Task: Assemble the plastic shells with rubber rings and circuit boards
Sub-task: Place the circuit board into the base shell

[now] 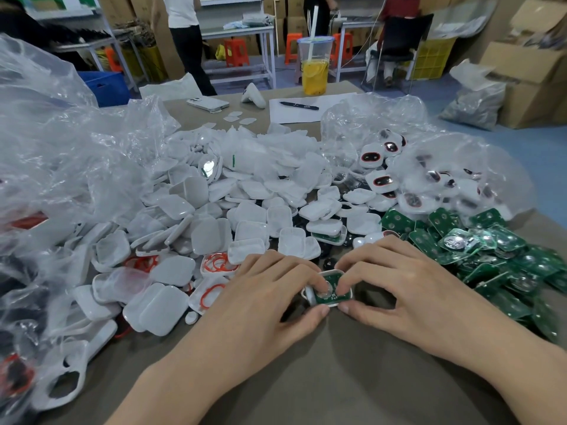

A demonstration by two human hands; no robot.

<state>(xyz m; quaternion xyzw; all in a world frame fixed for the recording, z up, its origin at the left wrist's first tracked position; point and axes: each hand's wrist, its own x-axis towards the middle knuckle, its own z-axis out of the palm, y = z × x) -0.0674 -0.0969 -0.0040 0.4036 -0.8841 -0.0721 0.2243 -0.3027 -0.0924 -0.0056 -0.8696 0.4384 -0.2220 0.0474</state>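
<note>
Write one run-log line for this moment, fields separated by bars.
left hand grips shell | right hand grips shell | circuit board inside shell

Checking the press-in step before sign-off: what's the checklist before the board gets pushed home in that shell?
1. Grip on both sides: ok, left hand and right hand pinch the shell.
2. The circuit board lies inside it: ok, green face up.
3. Board fully seated: cannot tell, fingertips cover it.
4. The rubber ring is fitted in this unit: cannot tell, rim hidden.
5. Stock: ok, spare boards lie by the right hand and red rings by the left, likely within reach.
</note>
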